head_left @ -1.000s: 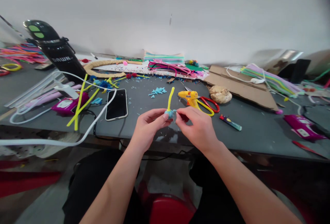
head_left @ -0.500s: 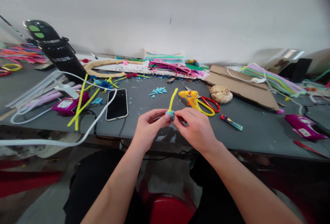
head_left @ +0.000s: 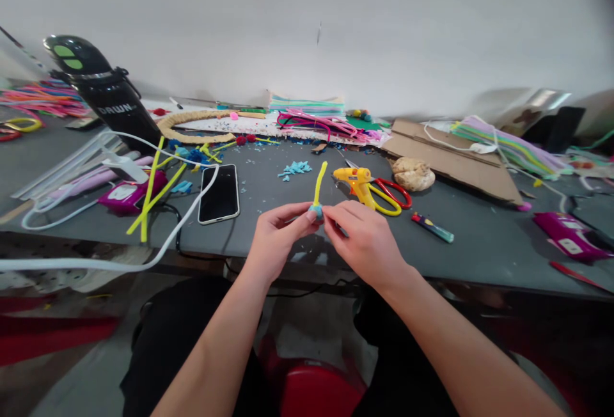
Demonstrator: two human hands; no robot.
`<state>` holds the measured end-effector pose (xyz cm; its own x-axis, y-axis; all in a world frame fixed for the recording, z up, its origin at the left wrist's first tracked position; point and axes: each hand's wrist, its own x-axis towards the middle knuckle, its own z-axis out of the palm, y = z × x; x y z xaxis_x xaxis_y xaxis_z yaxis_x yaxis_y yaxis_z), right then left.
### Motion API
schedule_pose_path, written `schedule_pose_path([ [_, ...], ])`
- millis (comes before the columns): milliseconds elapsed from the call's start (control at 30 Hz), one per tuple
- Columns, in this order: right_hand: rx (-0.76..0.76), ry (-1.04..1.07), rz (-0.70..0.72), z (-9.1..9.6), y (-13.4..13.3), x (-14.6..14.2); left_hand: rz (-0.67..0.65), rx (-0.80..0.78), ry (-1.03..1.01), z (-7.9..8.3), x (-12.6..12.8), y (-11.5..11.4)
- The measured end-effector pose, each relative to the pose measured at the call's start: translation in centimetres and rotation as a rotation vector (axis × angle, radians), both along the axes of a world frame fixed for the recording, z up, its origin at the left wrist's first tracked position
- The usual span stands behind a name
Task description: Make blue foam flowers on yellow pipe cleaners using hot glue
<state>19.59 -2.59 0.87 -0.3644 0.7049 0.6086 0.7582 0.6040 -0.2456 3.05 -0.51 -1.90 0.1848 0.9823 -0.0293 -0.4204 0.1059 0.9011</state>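
Both hands meet over the front edge of the grey table (head_left: pixel 480 244). My left hand (head_left: pixel 275 238) pinches a small light-blue fuzzy wad (head_left: pixel 315 211) from which a yellow pipe cleaner (head_left: pixel 318 183) stands upward. My right hand (head_left: pixel 367 238) pinches the same blue wad from the right side, fingers pressed together. Just behind the hands lie a yellow glue gun (head_left: pixel 357 181) and red-handled scissors (head_left: pixel 391 192).
A black phone (head_left: pixel 219 193) lies to the left, with yellow pipe cleaners (head_left: pixel 151 190), a white cable (head_left: pixel 158 247) and a black bottle (head_left: pixel 103 91) beyond. Blue scraps (head_left: pixel 293 169), cardboard (head_left: pixel 455 158), a pen (head_left: pixel 432 228) and magenta packs (head_left: pixel 568 241) lie about.
The blue wad has become smaller and tighter between my fingertips. My right fingers have closed further onto it. The hands stayed in place.
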Motion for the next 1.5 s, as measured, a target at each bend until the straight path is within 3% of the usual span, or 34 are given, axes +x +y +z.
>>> schedule_pose_path([
  [367, 0.019, 0.349, 0.076, 0.3, -0.3, -0.05, -0.003, -0.045, -0.177, 0.62, -0.44, 0.17],
  [1100, 0.095, 0.143, 0.067, -0.39, -0.02, 0.41, -0.009, -0.048, -0.126, 0.43, -0.07, 0.07],
  [1500, 0.051, 0.068, 0.083, 0.08, 0.01, 0.67, -0.035, -0.056, -0.072, 0.34, 0.0, -0.02],
])
